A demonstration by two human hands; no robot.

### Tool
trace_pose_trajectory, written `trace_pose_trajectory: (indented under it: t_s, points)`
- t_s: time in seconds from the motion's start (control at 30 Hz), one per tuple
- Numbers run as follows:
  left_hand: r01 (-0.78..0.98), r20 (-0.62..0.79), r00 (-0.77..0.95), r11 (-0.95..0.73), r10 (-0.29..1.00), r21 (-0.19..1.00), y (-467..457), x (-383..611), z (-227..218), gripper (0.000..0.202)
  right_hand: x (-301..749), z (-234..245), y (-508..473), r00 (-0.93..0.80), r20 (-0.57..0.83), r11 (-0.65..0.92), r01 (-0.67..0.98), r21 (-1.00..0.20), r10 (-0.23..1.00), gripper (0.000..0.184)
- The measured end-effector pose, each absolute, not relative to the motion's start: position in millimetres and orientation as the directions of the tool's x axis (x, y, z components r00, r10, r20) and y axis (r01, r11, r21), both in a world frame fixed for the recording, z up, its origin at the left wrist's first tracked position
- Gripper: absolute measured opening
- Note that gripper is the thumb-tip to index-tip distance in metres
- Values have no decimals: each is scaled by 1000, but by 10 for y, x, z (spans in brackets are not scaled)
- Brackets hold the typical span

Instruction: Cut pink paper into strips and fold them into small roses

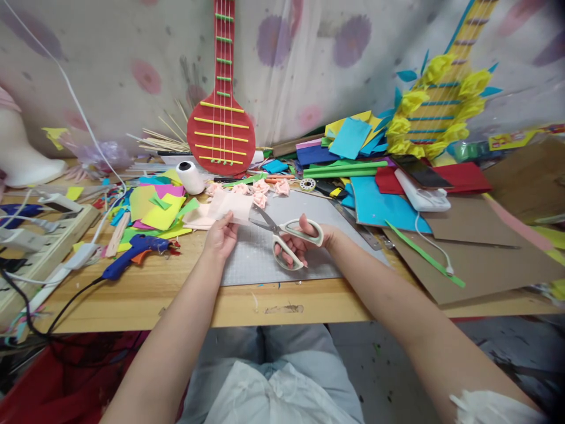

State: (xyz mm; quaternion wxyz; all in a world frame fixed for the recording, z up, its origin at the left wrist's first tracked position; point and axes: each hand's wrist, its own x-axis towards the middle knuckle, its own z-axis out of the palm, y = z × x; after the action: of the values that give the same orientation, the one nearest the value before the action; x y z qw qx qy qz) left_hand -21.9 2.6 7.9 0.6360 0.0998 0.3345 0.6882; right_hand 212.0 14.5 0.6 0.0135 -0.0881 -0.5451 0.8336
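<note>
My left hand (222,237) pinches a pale pink sheet of paper (236,205) above the grey cutting mat (256,262). In my right hand (298,242) is a pair of scissors (304,228) with white handles, its dark blades parted and pointing left at the sheet's right edge. Whether the blades touch the paper, I cannot tell. More pale pink paper (198,217) lies just left of the held sheet. Behind it sit several pink paper flowers (260,187), close to a white spool of thread (190,178).
A blue glue gun (132,257) and a power strip (48,247) are at the left. Paper scraps (159,206) lie nearby. Against the curtain lean a red paper instrument (221,135) and a yellow one with flowers (435,112). Brown cardboard (481,253) and a power bank (421,191) occupy the right.
</note>
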Motion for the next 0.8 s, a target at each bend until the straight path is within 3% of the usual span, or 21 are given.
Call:
trace_pose_trajectory:
  t_s: [0.53, 0.8]
  points:
    - [-662, -102, -79, 24, 992, 749, -9, -223, 22, 29, 2178, 57, 140, -989, -23, -390, -36, -920, 146, 96]
    - [-625, -68, -125, -25, 990, 780, -16, -187, 12, 38, 2216, 81, 75, -979, -74, -397, -7, -918, 188, 96]
